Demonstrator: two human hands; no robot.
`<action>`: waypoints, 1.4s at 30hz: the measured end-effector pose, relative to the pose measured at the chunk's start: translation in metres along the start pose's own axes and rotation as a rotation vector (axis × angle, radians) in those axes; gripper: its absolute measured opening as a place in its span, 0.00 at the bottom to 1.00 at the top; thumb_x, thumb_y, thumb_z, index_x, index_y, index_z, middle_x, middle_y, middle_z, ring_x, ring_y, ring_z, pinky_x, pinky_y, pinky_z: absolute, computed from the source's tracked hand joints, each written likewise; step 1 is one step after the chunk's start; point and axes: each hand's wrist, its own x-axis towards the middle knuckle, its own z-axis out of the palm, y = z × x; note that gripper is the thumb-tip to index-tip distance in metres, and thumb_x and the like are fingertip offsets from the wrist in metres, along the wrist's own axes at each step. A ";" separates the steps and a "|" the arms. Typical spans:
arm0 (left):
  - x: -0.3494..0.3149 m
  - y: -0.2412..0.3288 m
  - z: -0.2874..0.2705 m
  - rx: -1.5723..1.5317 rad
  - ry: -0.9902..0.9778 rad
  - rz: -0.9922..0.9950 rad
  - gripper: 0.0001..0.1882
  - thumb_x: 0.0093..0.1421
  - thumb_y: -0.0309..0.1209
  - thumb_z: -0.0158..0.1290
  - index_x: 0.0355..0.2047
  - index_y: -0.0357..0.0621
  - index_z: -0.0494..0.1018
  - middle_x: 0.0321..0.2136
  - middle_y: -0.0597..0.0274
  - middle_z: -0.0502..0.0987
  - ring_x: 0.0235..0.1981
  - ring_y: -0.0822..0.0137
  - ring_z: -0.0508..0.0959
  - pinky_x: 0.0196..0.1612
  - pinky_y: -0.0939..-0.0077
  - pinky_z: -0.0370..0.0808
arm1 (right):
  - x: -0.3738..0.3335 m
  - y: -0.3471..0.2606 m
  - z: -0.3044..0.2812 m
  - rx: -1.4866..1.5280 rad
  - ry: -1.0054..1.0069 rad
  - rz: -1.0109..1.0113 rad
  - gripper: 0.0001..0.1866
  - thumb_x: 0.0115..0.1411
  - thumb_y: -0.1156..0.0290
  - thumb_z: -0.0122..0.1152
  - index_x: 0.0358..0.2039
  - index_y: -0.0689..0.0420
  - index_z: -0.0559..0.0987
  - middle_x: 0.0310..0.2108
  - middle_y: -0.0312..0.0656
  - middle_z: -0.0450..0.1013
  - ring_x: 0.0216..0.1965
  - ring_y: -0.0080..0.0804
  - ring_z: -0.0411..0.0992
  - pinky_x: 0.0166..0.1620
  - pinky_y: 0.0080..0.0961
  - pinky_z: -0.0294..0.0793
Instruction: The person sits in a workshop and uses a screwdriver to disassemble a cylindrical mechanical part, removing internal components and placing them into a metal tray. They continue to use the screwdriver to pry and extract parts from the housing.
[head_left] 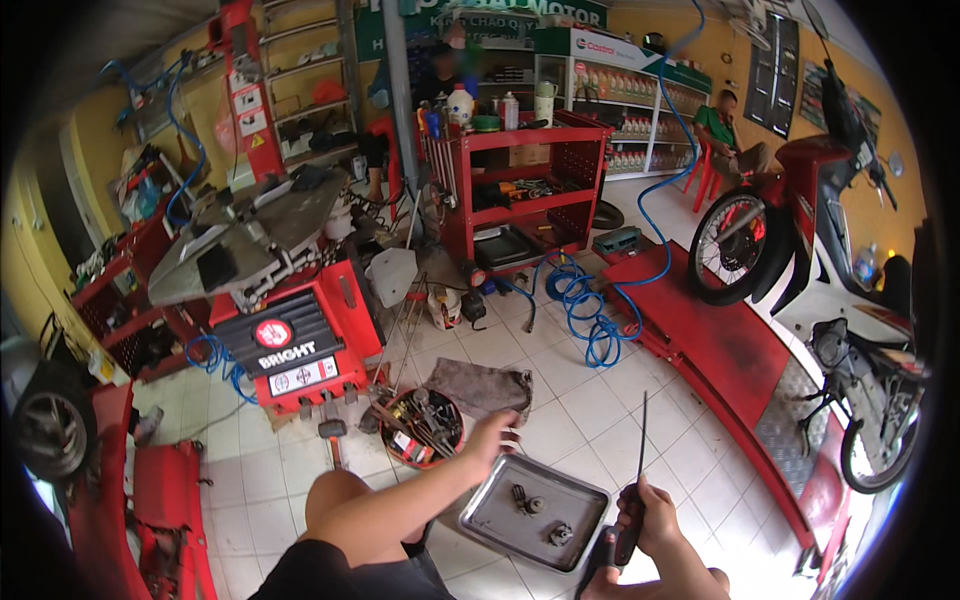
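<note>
Steadying metal tray (pixel 500 520) rim with left hand (pixel 492 437), fingers loosely spread, right hand (pixel 645 515) clamped on long screwdriver (pixel 632 500): keep tray level so small parts (pixel 527 500) stay put.

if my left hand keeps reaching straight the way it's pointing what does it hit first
The left hand points up and away over the metal tray's far corner. Next in that line appears to be the grey rag on the tiled floor, though depth is hard to judge.
</note>
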 end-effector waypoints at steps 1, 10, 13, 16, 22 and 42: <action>-0.002 -0.005 0.011 0.060 -0.075 0.090 0.17 0.66 0.46 0.52 0.42 0.47 0.78 0.35 0.69 0.78 0.34 0.72 0.77 0.35 0.74 0.73 | 0.000 0.001 0.003 -0.013 -0.012 0.020 0.20 0.74 0.58 0.49 0.38 0.65 0.74 0.28 0.44 0.72 0.23 0.35 0.69 0.30 0.35 0.72; -0.036 -0.048 0.085 0.391 -0.436 0.099 0.22 0.69 0.48 0.56 0.46 0.39 0.81 0.36 0.67 0.81 0.37 0.79 0.75 0.40 0.79 0.73 | 0.008 0.007 0.047 -0.288 -0.274 0.038 0.16 0.73 0.71 0.48 0.50 0.74 0.71 0.37 0.50 0.75 0.33 0.39 0.75 0.42 0.36 0.78; -0.041 -0.035 0.098 0.315 -0.364 0.019 0.22 0.69 0.48 0.55 0.44 0.39 0.82 0.32 0.68 0.81 0.36 0.79 0.75 0.39 0.80 0.73 | 0.012 -0.003 0.050 -0.264 -0.336 0.064 0.17 0.73 0.70 0.49 0.51 0.74 0.71 0.36 0.51 0.75 0.34 0.40 0.76 0.41 0.36 0.79; -0.029 -0.034 0.098 0.372 -0.312 0.040 0.20 0.70 0.45 0.54 0.37 0.39 0.82 0.31 0.70 0.80 0.37 0.79 0.74 0.43 0.80 0.70 | 0.019 -0.007 0.048 -0.288 -0.360 0.082 0.18 0.74 0.66 0.49 0.52 0.71 0.70 0.35 0.52 0.76 0.34 0.43 0.78 0.38 0.35 0.79; -0.017 -0.032 0.093 0.240 -0.351 0.107 0.19 0.71 0.41 0.53 0.33 0.36 0.79 0.33 0.67 0.79 0.41 0.75 0.73 0.52 0.77 0.66 | 0.022 0.001 0.039 -0.269 -0.333 0.064 0.16 0.75 0.60 0.50 0.45 0.63 0.70 0.30 0.42 0.72 0.25 0.31 0.72 0.29 0.27 0.74; 0.007 -0.002 0.100 -0.055 -0.180 0.112 0.18 0.68 0.49 0.55 0.28 0.50 0.77 0.34 0.69 0.82 0.41 0.75 0.77 0.47 0.70 0.66 | 0.002 0.015 0.050 -0.463 -0.293 -0.136 0.17 0.75 0.65 0.49 0.57 0.63 0.71 0.27 0.38 0.72 0.26 0.24 0.71 0.30 0.24 0.75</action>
